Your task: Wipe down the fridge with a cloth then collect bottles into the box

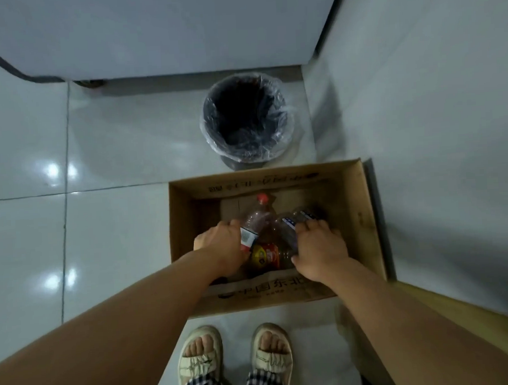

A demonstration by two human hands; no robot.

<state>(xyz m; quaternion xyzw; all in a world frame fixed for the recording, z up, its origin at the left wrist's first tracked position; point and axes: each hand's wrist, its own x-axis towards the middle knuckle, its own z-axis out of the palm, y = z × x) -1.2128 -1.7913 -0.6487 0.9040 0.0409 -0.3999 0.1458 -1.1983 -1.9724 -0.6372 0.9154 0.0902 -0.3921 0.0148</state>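
Note:
An open cardboard box (183, 213) stands on the floor in front of my feet. Inside it lie empty plastic bottles. My left hand (220, 247) grips a clear bottle with a red cap (258, 214) and a red-white label. My right hand (317, 249) holds a clear bottle with a blue-white label (292, 222). Between my hands lies a bottle with an orange-yellow label (266, 256). The white fridge (164, 29) fills the top of the view.
A round bin (247, 119) lined with a clear plastic bag stands just beyond the box, in front of the fridge. A white wall (434, 109) runs along the right. A wooden edge (458, 305) shows at the lower right. Glossy tiled floor (72, 231) lies left.

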